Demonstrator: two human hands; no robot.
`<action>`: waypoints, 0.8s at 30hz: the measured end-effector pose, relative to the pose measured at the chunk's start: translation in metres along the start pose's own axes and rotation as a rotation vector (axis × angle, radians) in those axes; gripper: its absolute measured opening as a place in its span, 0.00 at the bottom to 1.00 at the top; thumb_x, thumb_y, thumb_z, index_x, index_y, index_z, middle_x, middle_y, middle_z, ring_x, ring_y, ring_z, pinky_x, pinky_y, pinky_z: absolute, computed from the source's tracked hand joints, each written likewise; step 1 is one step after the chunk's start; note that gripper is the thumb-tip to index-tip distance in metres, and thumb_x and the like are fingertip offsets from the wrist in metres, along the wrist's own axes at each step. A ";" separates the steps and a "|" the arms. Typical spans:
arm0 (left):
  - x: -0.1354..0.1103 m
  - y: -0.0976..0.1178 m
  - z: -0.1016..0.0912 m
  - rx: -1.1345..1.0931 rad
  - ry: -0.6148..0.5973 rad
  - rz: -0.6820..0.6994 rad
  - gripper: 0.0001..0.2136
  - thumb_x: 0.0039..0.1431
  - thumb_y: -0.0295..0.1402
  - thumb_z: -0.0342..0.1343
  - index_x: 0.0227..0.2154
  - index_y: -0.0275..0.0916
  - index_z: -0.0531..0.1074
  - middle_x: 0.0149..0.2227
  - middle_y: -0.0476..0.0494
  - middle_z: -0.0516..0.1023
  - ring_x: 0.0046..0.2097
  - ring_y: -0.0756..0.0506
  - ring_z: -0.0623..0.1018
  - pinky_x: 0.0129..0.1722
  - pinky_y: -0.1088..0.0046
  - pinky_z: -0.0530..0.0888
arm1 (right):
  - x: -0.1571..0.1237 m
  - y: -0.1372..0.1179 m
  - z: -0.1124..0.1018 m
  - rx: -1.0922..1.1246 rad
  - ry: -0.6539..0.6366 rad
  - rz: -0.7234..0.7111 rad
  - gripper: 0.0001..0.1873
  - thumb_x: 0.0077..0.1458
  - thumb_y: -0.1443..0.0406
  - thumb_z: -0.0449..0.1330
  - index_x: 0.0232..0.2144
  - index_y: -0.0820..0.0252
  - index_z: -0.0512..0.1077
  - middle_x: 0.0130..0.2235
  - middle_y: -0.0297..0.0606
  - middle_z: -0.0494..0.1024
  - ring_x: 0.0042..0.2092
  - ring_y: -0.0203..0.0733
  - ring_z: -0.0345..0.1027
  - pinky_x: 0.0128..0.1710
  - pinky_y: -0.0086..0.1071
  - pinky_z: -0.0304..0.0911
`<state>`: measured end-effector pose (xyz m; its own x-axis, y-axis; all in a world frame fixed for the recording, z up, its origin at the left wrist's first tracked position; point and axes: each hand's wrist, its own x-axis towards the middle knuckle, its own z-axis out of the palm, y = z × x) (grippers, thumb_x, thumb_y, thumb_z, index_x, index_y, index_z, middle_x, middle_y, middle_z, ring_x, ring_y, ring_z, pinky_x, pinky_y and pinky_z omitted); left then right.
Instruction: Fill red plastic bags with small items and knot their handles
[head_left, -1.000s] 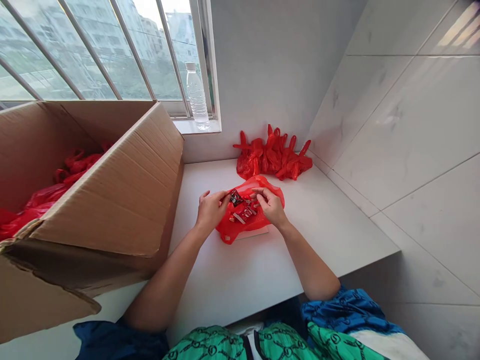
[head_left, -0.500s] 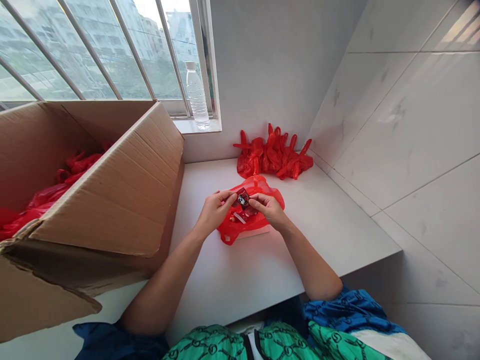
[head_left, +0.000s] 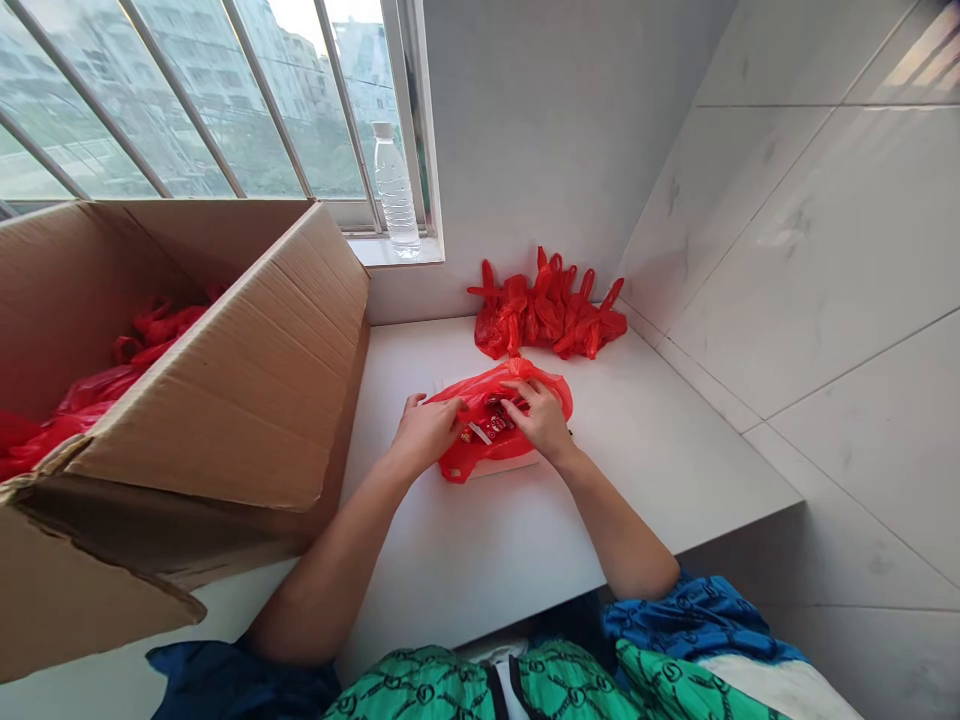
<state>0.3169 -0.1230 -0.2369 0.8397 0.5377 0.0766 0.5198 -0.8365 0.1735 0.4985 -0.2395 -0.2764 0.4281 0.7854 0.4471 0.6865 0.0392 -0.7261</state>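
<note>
A red plastic bag lies spread on the white table with its mouth open. Inside it are small red packets with white print, and a dark piece is partly hidden beside my right fingers. At the bag's left rim, my left hand has its thumb and fingers closed on the plastic. My right hand reaches over the bag's right side, thumb and fingers apart above the packets. A pale flat object shows under the bag's near edge.
Several tied red bags stand against the back wall. To the left, a large open cardboard box holds more red bags. A clear water bottle stands on the windowsill. A tiled wall bounds the right side.
The small dark-and-red packet held up between both hands has gone down into the bag. My left hand has shifted to the bag's left rim, and my right fingers have spread over the opening.
</note>
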 end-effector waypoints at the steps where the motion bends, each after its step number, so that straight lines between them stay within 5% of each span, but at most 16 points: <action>1: -0.001 -0.001 0.002 0.016 -0.030 0.009 0.10 0.60 0.34 0.50 0.42 0.43 0.73 0.39 0.42 0.82 0.43 0.40 0.79 0.59 0.51 0.58 | 0.000 0.001 0.001 -0.023 -0.011 -0.007 0.15 0.61 0.60 0.58 0.48 0.53 0.75 0.47 0.43 0.76 0.47 0.49 0.72 0.48 0.41 0.67; 5: -0.004 -0.002 0.007 0.032 -0.119 0.011 0.09 0.52 0.39 0.58 0.36 0.45 0.74 0.40 0.41 0.78 0.43 0.38 0.78 0.55 0.50 0.61 | -0.005 -0.002 0.003 0.016 -0.255 -0.063 0.14 0.62 0.63 0.56 0.48 0.50 0.76 0.46 0.38 0.78 0.44 0.45 0.73 0.46 0.38 0.68; 9: -0.005 -0.001 0.011 0.024 -0.127 -0.012 0.10 0.50 0.39 0.58 0.36 0.45 0.73 0.37 0.41 0.76 0.43 0.38 0.76 0.52 0.52 0.63 | -0.008 -0.010 0.002 -0.046 -0.447 -0.110 0.18 0.59 0.65 0.57 0.51 0.50 0.75 0.52 0.39 0.75 0.52 0.47 0.70 0.47 0.37 0.67; 15: -0.002 -0.004 0.013 -0.029 -0.061 0.024 0.11 0.51 0.33 0.57 0.39 0.43 0.68 0.42 0.41 0.76 0.45 0.37 0.77 0.56 0.51 0.62 | -0.009 -0.013 -0.004 -0.151 -0.490 -0.096 0.22 0.55 0.68 0.58 0.52 0.51 0.75 0.50 0.41 0.74 0.50 0.49 0.69 0.45 0.39 0.67; 18: -0.001 -0.007 0.011 -0.050 -0.032 0.047 0.08 0.53 0.30 0.55 0.37 0.43 0.68 0.43 0.42 0.77 0.45 0.39 0.77 0.59 0.48 0.59 | -0.009 -0.009 -0.007 -0.112 -0.475 -0.050 0.16 0.56 0.66 0.58 0.47 0.52 0.77 0.50 0.41 0.73 0.46 0.46 0.71 0.42 0.37 0.67; 24: 0.001 -0.006 0.000 -0.058 0.059 0.083 0.08 0.50 0.23 0.50 0.31 0.43 0.67 0.34 0.50 0.79 0.40 0.43 0.78 0.63 0.47 0.52 | -0.005 -0.001 -0.010 -0.109 -0.297 0.008 0.10 0.61 0.64 0.55 0.34 0.55 0.77 0.39 0.39 0.78 0.39 0.45 0.71 0.40 0.39 0.66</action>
<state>0.3146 -0.1178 -0.2383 0.8680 0.4732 0.1506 0.4370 -0.8719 0.2209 0.5021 -0.2498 -0.2727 0.2542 0.9321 0.2580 0.7495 -0.0212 -0.6617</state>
